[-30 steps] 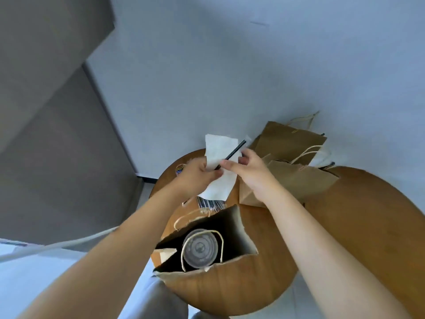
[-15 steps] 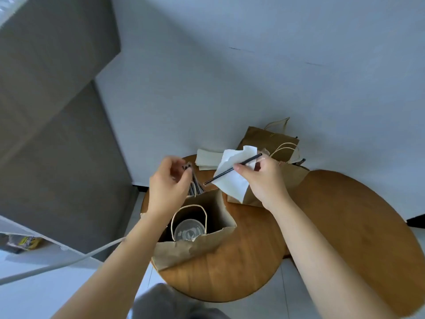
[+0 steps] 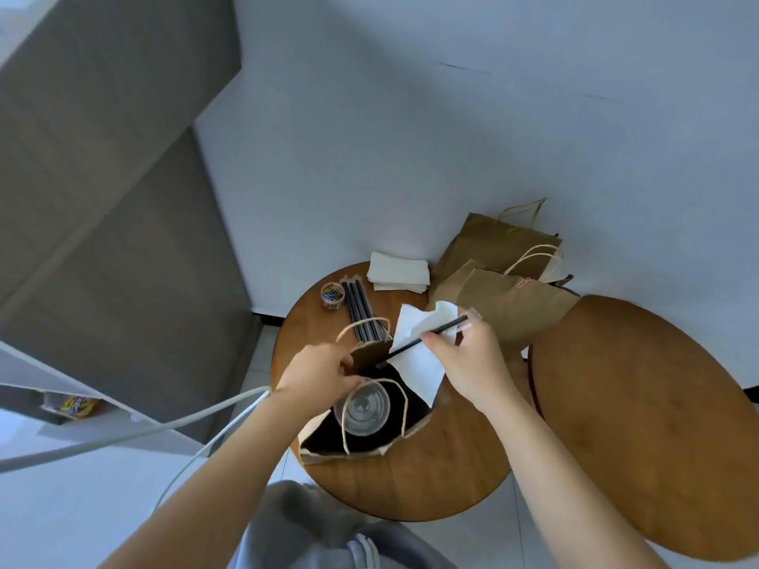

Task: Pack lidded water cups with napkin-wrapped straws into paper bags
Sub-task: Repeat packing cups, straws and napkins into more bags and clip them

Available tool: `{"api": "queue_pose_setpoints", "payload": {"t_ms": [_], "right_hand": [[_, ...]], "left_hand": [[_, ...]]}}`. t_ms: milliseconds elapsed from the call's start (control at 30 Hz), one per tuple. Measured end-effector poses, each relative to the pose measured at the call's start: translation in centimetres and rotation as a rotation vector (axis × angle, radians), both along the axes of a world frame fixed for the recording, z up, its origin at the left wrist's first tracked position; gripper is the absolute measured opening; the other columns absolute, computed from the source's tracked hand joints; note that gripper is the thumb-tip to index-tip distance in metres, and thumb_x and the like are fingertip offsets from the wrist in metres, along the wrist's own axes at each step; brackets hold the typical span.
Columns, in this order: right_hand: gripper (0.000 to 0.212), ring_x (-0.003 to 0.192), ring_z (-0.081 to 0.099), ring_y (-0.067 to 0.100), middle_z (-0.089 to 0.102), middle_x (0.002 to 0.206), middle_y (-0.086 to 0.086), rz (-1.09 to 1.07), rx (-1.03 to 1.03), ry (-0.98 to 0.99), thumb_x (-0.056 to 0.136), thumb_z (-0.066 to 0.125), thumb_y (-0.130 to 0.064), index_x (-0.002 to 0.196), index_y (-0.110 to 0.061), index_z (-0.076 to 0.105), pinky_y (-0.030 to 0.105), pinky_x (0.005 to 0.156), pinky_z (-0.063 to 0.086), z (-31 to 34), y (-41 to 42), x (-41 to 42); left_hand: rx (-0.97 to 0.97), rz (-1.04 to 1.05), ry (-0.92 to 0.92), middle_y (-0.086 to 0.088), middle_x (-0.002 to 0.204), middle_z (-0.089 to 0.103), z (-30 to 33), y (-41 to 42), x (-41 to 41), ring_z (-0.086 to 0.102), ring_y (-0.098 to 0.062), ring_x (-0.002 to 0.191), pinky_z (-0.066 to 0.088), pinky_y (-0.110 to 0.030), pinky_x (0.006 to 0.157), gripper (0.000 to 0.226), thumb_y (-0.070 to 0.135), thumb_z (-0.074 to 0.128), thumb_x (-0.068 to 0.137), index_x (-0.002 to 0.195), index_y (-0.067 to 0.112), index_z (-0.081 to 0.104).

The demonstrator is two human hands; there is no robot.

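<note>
Right hand (image 3: 472,359) pinches thin black straw (image 3: 423,340) against crumpled white napkin (image 3: 419,355) | left hand (image 3: 318,373) grips kraft bag (image 3: 369,353) rim beside it | clear round lidded cup (image 3: 362,408) below

Plain pale wall (image 3: 410,137) behind, thin crack lines near top. Grey panelled cabinet (image 3: 102,199) on left. Two round wooden tables (image 3: 431,478) (image 3: 657,425) side by side, nearly touching. Light tiled floor (image 3: 82,507) below. Soft, even daylight.
</note>
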State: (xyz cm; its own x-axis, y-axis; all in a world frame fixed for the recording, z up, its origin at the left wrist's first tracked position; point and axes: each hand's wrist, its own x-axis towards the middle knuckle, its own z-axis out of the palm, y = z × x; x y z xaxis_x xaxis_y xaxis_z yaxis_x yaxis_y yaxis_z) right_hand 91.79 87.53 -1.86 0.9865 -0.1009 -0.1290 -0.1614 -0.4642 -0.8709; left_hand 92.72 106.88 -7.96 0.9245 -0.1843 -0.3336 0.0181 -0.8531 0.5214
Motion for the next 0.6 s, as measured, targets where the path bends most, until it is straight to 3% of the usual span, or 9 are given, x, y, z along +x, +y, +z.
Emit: {"api": "queue_pose_setpoints", "payload": {"t_ms": [67, 133, 233, 333, 467, 600], "right_hand": [[0.015, 0.077, 0.054, 0.005, 0.056, 0.08, -0.012, 0.003, -0.047, 0.015, 0.088, 0.062, -0.011, 0.096, -0.019, 0.052, 0.009, 0.062, 0.04, -0.9, 0.6, 0.1], [0.01, 0.078, 0.054, 0.01, 0.055, 0.078, -0.01, 0.0, -0.104, 0.04, 0.088, 0.06, -0.01, 0.094, -0.017, 0.056, 0.01, 0.06, 0.038, -2.2, 1.1, 0.2], [0.021, 0.091, 0.058, 0.02, 0.063, 0.091, 0.001, 0.019, -0.245, 0.102, 0.088, 0.058, -0.009, 0.108, -0.008, 0.061, 0.021, 0.068, 0.04, -4.2, 1.8, 0.2], [0.021, 0.098, 0.059, 0.026, 0.065, 0.102, 0.008, 0.03, -0.368, 0.127, 0.086, 0.058, -0.009, 0.107, -0.006, 0.061, 0.024, 0.068, 0.037, -5.5, 2.0, -0.1], [0.016, 0.089, 0.055, 0.019, 0.053, 0.094, 0.0, 0.099, -0.448, 0.14, 0.084, 0.064, -0.01, 0.098, -0.011, 0.057, 0.018, 0.06, 0.039, -6.0, 1.8, -0.1], [0.034, 0.097, 0.052, 0.009, 0.054, 0.111, 0.001, 0.166, -0.4, 0.151, 0.086, 0.06, -0.004, 0.12, -0.01, 0.057, 0.016, 0.08, 0.043, -5.8, 1.3, 0.1]], "left_hand": [[0.049, -0.186, 0.087, 0.004, 0.125, 0.055, -0.2, 0.1, -0.2, 0.052, -0.015, 0.112, 0.047, -0.033, 0.095, 0.066, 0.057, 0.07, 0.074, 0.128, 0.023, 0.053], [0.18, -0.323, 0.087, 0.003, 0.143, 0.041, -0.4, 0.1, -0.8, 0.032, -0.021, 0.135, 0.026, -0.047, 0.115, 0.093, 0.073, 0.066, 0.065, 0.141, 0.026, 0.039], [0.311, -0.397, 0.097, 0.001, 0.158, 0.017, -0.8, 0.0, -1.7, 0.002, -0.027, 0.147, -0.006, -0.056, 0.115, 0.112, 0.082, 0.059, 0.061, 0.15, 0.026, 0.02], [0.336, -0.393, 0.116, 0.0, 0.16, 0.011, -1.2, 0.0, -2.1, -0.004, -0.029, 0.147, -0.012, -0.057, 0.112, 0.114, 0.084, 0.056, 0.062, 0.151, 0.026, 0.015], [0.293, -0.356, 0.079, 0.002, 0.157, 0.019, -1.3, 0.4, -2.0, 0.003, -0.027, 0.147, -0.009, -0.057, 0.113, 0.102, 0.082, 0.052, 0.068, 0.148, 0.026, 0.023], [0.257, -0.295, 0.03, 0.003, 0.155, 0.025, -1.3, 0.5, -1.9, 0.007, -0.024, 0.147, -0.005, -0.052, 0.116, 0.075, 0.066, 0.046, 0.086, 0.147, 0.025, 0.031]]}}
